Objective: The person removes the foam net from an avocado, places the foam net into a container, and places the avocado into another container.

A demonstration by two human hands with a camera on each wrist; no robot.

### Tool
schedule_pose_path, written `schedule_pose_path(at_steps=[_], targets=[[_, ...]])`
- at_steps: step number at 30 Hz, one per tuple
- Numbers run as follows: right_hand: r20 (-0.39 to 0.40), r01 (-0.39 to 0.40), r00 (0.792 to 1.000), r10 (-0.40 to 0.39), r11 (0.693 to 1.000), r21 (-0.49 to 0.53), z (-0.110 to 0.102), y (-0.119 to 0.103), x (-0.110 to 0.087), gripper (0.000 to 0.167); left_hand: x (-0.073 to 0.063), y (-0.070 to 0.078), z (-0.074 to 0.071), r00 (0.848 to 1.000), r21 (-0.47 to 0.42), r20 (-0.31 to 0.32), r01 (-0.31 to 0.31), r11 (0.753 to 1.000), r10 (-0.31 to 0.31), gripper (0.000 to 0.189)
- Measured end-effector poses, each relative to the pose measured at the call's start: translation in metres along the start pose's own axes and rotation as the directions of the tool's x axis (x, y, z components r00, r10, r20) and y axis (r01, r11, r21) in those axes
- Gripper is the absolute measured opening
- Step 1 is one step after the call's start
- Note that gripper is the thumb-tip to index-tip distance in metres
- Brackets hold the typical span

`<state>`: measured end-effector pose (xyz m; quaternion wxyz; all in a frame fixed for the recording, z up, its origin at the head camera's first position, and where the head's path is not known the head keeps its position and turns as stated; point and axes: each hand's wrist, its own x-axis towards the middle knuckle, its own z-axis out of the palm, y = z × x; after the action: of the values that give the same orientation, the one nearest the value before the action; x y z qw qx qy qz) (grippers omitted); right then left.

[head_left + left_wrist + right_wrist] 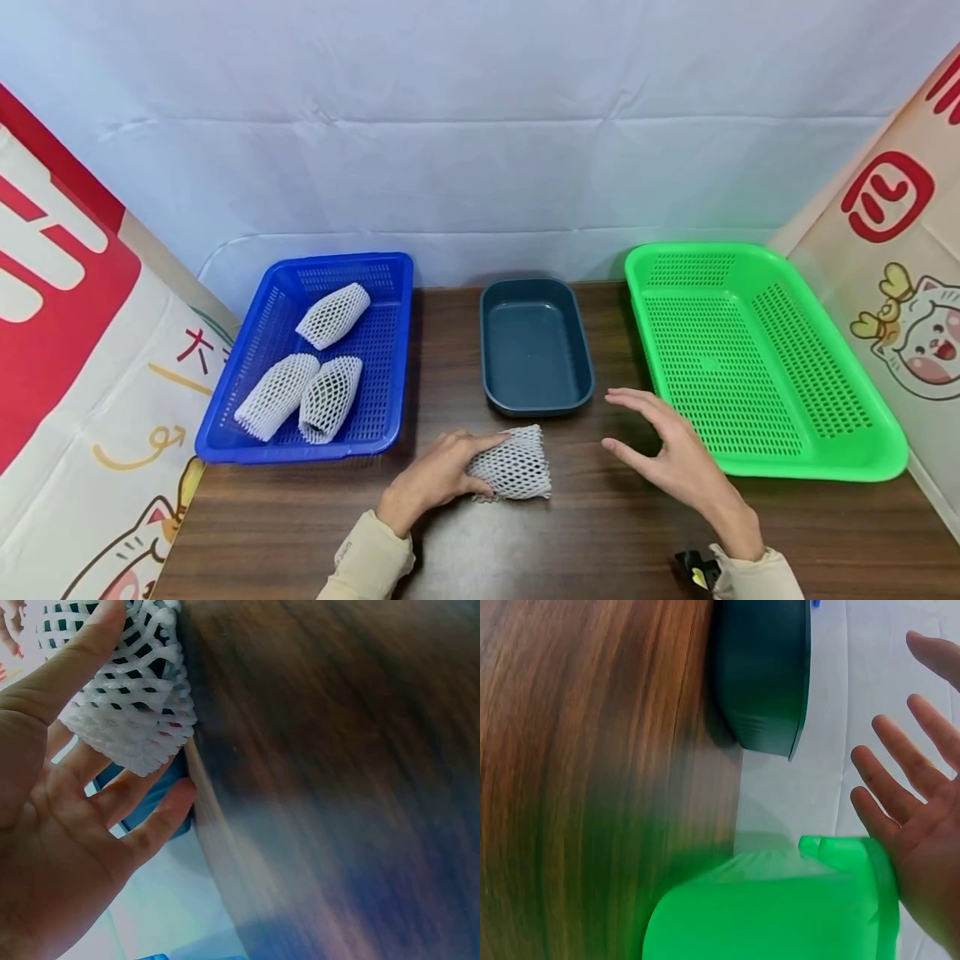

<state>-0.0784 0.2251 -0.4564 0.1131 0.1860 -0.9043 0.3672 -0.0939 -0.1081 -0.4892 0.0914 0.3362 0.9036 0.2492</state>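
Note:
A white foam net sleeve is at the table's front middle, just before the dark teal tray. My left hand grips its left end; in the left wrist view the thumb lies across the mesh of the foam net sleeve, with fingers on the other side. Whether anything is inside the sleeve, I cannot tell. To its right, my right hand hovers with thumb and fingers spread, holding nothing. The right wrist view also shows that hand apart from the tray.
On the left, a blue basket holds several things in white foam net. A green basket stands on the right, close beside my right hand. White cloth hangs behind the table, and printed panels flank both sides.

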Motion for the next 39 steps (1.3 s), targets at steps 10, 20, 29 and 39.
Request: schedule_pose_path(at_steps=[10, 20, 29, 39], targets=[[0.106, 0.0, 0.994, 0.003, 1.0, -0.024, 0.015, -0.007, 0.001, 0.057, 0.0, -0.004, 0.001, 0.999, 0.001, -0.017, 0.027, 1.0, -0.027, 0.077], [0.19, 0.007, 0.982, -0.015, 0.999, 0.039, 0.037, -0.014, 0.002, 0.055, 0.0, -0.007, 0.003, 0.998, 0.011, -0.051, 0.026, 1.0, -0.026, 0.069], [0.241, 0.029, 0.969, -0.055, 0.993, 0.11, 0.054, -0.019, 0.002, 0.055, 0.0, -0.01, 0.007, 0.997, 0.059, -0.076, 0.027, 0.998, -0.023, 0.065], [0.327, 0.068, 0.938, -0.116, 0.986, 0.153, 0.072, -0.025, 0.002, 0.057, 0.0, -0.01, 0.008, 0.995, 0.09, -0.1, 0.025, 0.996, -0.016, 0.056]])
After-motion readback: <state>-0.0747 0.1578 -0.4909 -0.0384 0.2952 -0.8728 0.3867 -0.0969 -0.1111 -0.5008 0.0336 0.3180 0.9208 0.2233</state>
